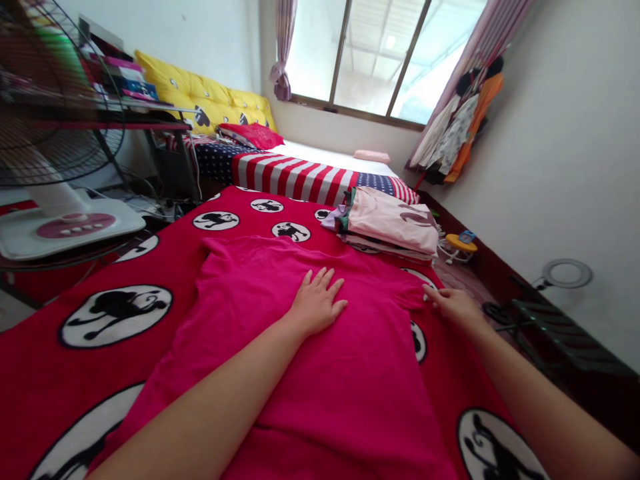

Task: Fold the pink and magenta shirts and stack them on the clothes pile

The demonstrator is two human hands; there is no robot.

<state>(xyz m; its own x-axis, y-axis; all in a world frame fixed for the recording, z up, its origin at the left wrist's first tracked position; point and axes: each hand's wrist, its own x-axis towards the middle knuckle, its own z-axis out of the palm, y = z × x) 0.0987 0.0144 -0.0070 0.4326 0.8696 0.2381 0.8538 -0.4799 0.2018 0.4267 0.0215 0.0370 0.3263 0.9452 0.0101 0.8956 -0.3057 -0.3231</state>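
Left fingers (320, 277) spread flat on pink shirt (320, 373), right fingers (436, 295) pinching its sleeve (410, 294), arms (235, 387) outstretched

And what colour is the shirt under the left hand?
The shirt is bright pink, best seen in the head view.

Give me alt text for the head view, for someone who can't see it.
A left hand lies flat on a pink T-shirt while the right hand pinches the edge of its sleeve; the shirt is spread over a red patterned cover. Beyond it sits a stack of folded clothes, and a fan stands at left.
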